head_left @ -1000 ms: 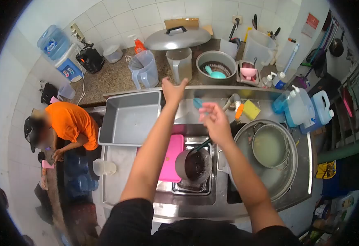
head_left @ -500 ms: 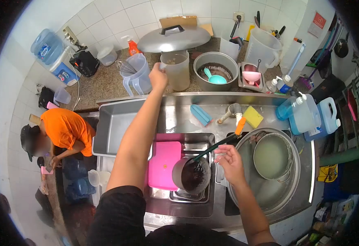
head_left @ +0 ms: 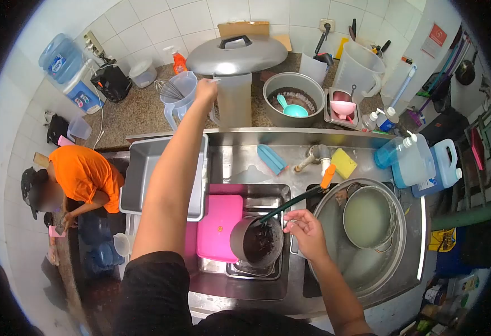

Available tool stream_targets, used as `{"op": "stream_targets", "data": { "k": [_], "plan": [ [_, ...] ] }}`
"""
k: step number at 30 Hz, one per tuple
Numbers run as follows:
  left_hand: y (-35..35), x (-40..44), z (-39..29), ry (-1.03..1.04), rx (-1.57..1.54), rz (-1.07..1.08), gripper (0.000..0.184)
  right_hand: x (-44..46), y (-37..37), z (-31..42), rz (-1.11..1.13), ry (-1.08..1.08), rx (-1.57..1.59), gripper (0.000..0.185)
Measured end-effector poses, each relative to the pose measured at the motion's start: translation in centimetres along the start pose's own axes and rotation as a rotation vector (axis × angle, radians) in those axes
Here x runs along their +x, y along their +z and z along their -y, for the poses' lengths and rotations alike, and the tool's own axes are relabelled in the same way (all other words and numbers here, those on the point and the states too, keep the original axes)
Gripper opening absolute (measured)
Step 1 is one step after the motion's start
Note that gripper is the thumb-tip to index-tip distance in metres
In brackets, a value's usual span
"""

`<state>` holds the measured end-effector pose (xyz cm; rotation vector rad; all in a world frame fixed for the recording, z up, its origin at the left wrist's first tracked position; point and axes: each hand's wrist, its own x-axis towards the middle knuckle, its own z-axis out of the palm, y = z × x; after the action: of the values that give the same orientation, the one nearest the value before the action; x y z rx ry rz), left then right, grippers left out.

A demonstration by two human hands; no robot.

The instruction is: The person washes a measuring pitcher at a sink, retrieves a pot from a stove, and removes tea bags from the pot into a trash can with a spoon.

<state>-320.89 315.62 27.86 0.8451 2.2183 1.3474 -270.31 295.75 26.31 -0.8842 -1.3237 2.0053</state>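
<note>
My left hand (head_left: pixel 204 94) reaches over the sink to the back counter, its fingers closed at the upper left edge of a tall translucent pitcher (head_left: pixel 235 103), which stands upright by a jug (head_left: pixel 186 92) with a whisk in it. My right hand (head_left: pixel 306 231) hovers beside the right rim of a metal pot (head_left: pixel 245 239), fingers loosely bent and apart, apparently holding nothing. Dark brown residue coats the pot's inside. A long dark green handle with an orange end (head_left: pixel 328 176) leans out of the pot. Beside the pot lies a pink lid or tray (head_left: pixel 219 228) in the sink.
A grey rectangular tub (head_left: pixel 139 171) sits left. At right, a large round basin (head_left: pixel 335 263) holds a pot of cloudy liquid (head_left: pixel 370 217). A yellow sponge (head_left: pixel 343 163) and blue sponge (head_left: pixel 272 159) lie behind the sink. A person in orange (head_left: pixel 83 172) works at far left.
My left hand has moved slightly left and up at the pitcher, whose body now stands turned with its handle showing below my hand. My right hand has shifted left and down, closer to the pot's rim.
</note>
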Motion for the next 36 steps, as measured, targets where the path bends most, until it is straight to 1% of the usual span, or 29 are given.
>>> {"op": "stream_targets", "data": {
  "k": [2, 5, 7, 9, 11, 14, 17, 19, 20, 21, 22, 23, 25, 26, 27, 28, 29, 31, 32, 33, 35, 36],
  "plan": [
    [0.8, 1.4, 0.7, 0.020, 0.034, -0.116, 0.029, -0.2, 0.1, 0.5, -0.010, 0.033, -0.009, 0.020],
    [1.7, -0.8, -1.5, 0.056, 0.109, -0.304, 0.043, 0.0, -0.1, -0.1, -0.074, 0.024, 0.004, 0.019],
    [2.4, 2.6, 0.7, 0.089, 0.085, -0.263, 0.059, 0.1, -0.3, -0.1, -0.085, 0.036, 0.011, 0.018],
    [2.2, 3.0, 0.5, 0.083, 0.140, -0.254, 0.069, 0.3, -0.6, -0.1, -0.089, 0.041, 0.005, 0.018],
    [1.5, -0.4, -4.4, 0.041, 0.279, -0.265, 0.073, 0.5, -0.8, -0.2, -0.098, 0.040, -0.004, 0.018],
    [1.3, 0.3, -7.1, -0.073, 0.271, -0.265, 0.074, 1.1, -0.6, -0.4, -0.097, 0.029, 0.011, 0.018],
    [1.0, 0.5, -8.6, -0.038, 0.300, -0.308, 0.080, 2.1, 0.1, -0.6, -0.058, -0.008, 0.011, 0.017],
    [1.5, 0.7, -8.0, 0.127, 0.289, -0.410, 0.080, 4.4, 1.8, 0.5, -0.045, -0.055, 0.022, 0.018],
    [1.9, 0.5, -7.3, 0.208, 0.284, -0.454, 0.081, 6.7, 3.1, 1.7, -0.078, -0.109, 0.056, 0.020],
    [2.3, 0.3, -6.7, 0.215, 0.256, -0.438, 0.080, 10.0, 4.6, 3.3, -0.115, -0.163, 0.089, 0.023],
    [2.5, 0.0, -6.1, 0.221, 0.228, -0.421, 0.079, 13.9, 6.3, 5.0, -0.184, -0.272, 0.204, 0.032],
    [2.3, 0.1, -5.7, 0.235, 0.201, -0.413, 0.078, 17.6, 8.1, 8.0, -0.191, -0.278, 0.373, 0.040],
    [2.7, 0.6, -3.9, 0.257, 0.163, -0.403, 0.076, 28.1, 9.1, 10.0, -0.279, -0.309, 0.367, 0.054],
    [2.8, 0.6, -3.3, 0.268, 0.145, -0.398, 0.076, 32.7, 9.4, 11.1, -0.321, -0.224, 0.367, 0.070],
    [2.5, 0.1, -3.2, 0.241, 0.105, -0.363, 0.075, 38.2, 8.9, 10.9, -0.356, -0.192, 0.277, 0.092],
    [2.4, -0.8, -3.0, 0.211, 0.062, -0.326, 0.073, 40.0, 9.3, 12.3, -0.291, -0.064, 0.279, 0.106],
    [2.6, -1.4, -3.2, 0.190, 0.013, -0.291, 0.072, 41.4, 9.4, 13.8, -0.218, 0.068, 0.251, 0.111],
    [2.5, -1.6, -2.4, 0.275, 0.047, -0.315, 0.069, 45.7, 8.7, 15.4, -0.074, 0.027, 0.305, 0.092],
    [2.6, -1.1, -1.6, 0.325, -0.022, -0.295, 0.069, 47.3, 8.4, 16.1, 0.037, 0.055, 0.376, 0.078],
    [2.3, -1.4, -1.5, 0.331, -0.035, -0.295, 0.069, 48.3, 8.6, 16.3, 0.140, 0.092, 0.441, 0.066],
    [1.7, -3.4, -2.3, 0.330, -0.070, -0.275, 0.069, 47.0, 10.0, 17.3, 0.031, -0.011, 0.469, 0.050],
    [1.8, -3.4, -1.7, 0.306, -0.127, -0.227, 0.072, 47.1, 9.7, 17.3, 0.028, -0.019, 0.347, 0.057]
  ]
}}
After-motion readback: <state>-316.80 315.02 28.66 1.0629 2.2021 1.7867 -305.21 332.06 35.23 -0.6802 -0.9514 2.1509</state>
